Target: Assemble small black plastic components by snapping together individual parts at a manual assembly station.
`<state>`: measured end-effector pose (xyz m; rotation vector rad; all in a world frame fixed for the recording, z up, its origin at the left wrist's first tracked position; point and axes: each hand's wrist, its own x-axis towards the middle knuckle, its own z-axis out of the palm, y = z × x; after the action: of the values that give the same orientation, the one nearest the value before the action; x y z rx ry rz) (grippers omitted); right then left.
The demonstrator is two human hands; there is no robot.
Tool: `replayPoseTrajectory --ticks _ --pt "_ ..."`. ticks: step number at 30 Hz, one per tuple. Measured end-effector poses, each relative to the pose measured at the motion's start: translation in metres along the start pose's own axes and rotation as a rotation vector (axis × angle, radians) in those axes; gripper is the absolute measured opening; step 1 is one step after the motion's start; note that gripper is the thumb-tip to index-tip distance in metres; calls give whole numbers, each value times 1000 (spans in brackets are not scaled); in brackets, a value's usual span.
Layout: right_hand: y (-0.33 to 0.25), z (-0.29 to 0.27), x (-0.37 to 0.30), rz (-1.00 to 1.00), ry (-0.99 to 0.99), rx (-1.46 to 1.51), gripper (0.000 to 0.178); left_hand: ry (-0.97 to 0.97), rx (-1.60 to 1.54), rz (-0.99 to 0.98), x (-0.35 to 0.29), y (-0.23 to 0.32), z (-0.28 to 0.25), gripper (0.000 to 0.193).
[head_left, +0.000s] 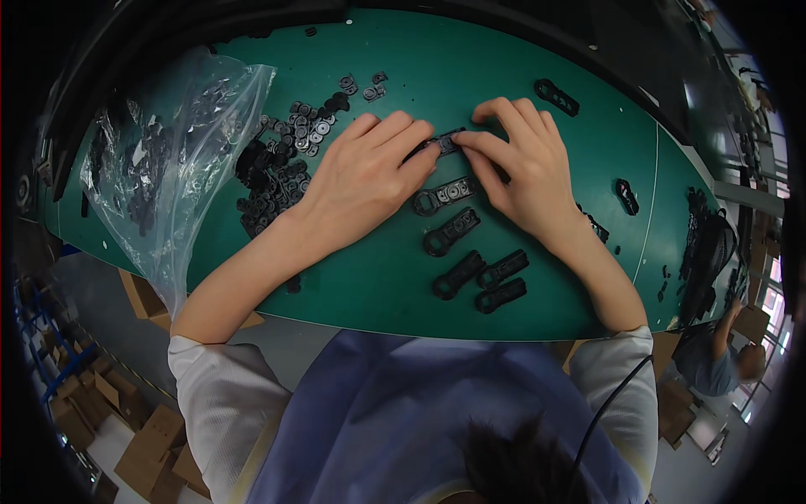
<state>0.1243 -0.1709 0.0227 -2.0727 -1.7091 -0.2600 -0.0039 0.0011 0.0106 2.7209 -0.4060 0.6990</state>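
Note:
Both of my hands meet over one small black plastic housing (pixel 448 143) at the middle of the green table (pixel 403 286). My left hand (pixel 369 172) is curled, thumb and fingers closed on the housing's left end. With thumb and index finger, my right hand (pixel 525 164) pinches its right end. My fingertips hide part of the piece. Just below, in a column toward me, lie similar black housings with a ring at one end: one with round inserts showing (pixel 445 196), another below it (pixel 452 232), and several more (pixel 458 275) near the table's front edge.
At left a clear plastic bag (pixel 180 160) with black parts lies beside a heap of small black pieces (pixel 273 172). Further housings (pixel 557 97) rest at right, near a dark pile (pixel 709 260). Cardboard boxes (pixel 151 454) stand on the floor; another person (pixel 714 361) is at far right.

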Motion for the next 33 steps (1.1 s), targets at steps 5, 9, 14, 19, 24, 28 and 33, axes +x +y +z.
replayPoseTrajectory --ticks 5,9,14,19,24,28,33 --pt "24 -14 5 43 3 243 23 -14 -51 -18 -3 -3 1 25" --pt "65 -38 0 390 90 -32 21 -47 -113 -29 -6 8 -2 29" --pt "51 -23 -1 355 14 299 19 -92 -31 33 -6 20 5 32" --pt "9 -16 60 32 -160 408 15 -110 53 91 -12 23 4 35" --pt "-4 31 110 -192 -118 431 19 -88 39 129 -8 23 8 37" --pt "-9 51 120 -282 -143 315 20 -56 25 119 -7 25 6 32" --pt "1 15 110 58 -215 616 16 -66 -80 -13 -5 18 -5 23"
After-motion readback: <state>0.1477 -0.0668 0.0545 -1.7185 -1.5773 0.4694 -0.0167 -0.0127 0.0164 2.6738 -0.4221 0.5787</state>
